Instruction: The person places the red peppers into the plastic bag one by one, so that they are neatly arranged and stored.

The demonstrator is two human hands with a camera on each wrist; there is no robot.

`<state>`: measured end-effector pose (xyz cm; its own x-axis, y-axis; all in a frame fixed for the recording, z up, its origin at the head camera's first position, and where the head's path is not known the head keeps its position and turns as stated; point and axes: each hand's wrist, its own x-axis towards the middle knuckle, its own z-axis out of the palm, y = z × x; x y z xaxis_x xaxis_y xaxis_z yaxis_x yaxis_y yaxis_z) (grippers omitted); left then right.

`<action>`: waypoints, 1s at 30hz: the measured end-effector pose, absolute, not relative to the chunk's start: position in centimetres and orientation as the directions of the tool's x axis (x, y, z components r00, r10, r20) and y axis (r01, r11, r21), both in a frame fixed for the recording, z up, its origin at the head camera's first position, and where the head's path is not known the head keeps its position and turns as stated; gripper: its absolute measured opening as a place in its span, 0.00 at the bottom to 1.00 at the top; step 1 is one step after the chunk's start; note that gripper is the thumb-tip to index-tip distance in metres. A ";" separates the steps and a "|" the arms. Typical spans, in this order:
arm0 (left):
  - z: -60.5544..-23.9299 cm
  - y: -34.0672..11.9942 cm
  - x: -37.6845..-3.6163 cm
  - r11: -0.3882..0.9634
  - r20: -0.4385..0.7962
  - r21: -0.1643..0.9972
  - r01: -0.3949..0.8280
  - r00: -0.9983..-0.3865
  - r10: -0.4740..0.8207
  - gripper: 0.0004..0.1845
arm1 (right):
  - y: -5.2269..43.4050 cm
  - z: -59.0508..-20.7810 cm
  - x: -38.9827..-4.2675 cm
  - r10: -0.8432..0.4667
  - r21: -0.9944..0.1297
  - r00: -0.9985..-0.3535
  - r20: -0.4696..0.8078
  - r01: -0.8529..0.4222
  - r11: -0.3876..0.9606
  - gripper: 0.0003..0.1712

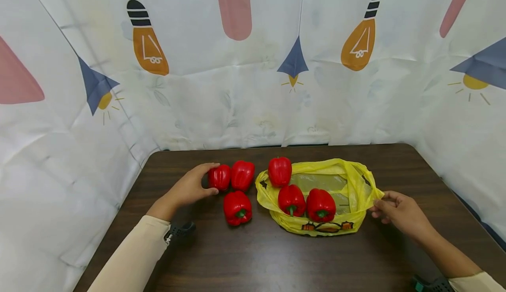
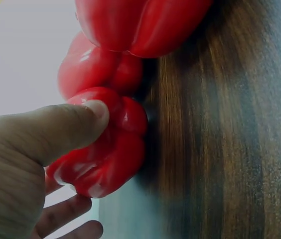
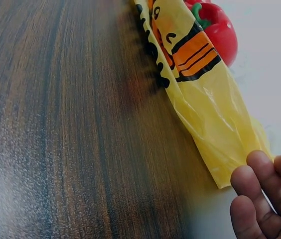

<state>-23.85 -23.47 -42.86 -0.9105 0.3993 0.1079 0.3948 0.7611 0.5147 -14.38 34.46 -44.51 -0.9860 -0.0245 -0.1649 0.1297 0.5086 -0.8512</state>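
Observation:
On the table's left side, my left hand (image 1: 185,191) grips a red bell pepper (image 1: 219,178) between thumb and fingers; the left wrist view shows the thumb across the pepper (image 2: 118,149). A second bell pepper (image 1: 243,175) stands right beside it, and a third (image 1: 237,208) lies nearer. My right hand (image 1: 405,215) pinches the right edge of a yellow plastic bag (image 1: 286,222), whose mouth is spread wide. Two peppers (image 1: 291,200) (image 1: 321,205) lie in the front of the bag. Another pepper (image 1: 280,171) is at its back left rim; its base is hidden.
Everything rests on a dark wood-grain table (image 1: 253,261) with rounded far corners. A white curtain (image 1: 237,107) printed with lamps and bulbs hangs behind the table and along its sides. Black and orange printing (image 3: 195,55) marks the bag's front.

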 end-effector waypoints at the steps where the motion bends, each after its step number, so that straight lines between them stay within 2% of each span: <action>1: -42.8 -23.5 -23.9 0.762 0.111 0.514 0.395 -0.911 0.398 0.42 | 34.4 -44.5 -14.4 -0.027 -0.852 -0.986 -0.166 0.130 0.508 0.28; 21: -42.4 -24.1 -23.6 0.764 0.139 0.531 0.367 -0.927 0.349 0.39 | 34.3 -44.5 -14.6 -0.024 -0.850 -0.982 -0.190 0.152 0.504 0.27; 30: -40.8 -23.9 -23.0 0.747 0.217 0.525 0.408 -0.913 0.346 0.40 | 34.2 -44.4 -14.6 -0.021 -0.846 -0.984 -0.176 0.140 0.514 0.26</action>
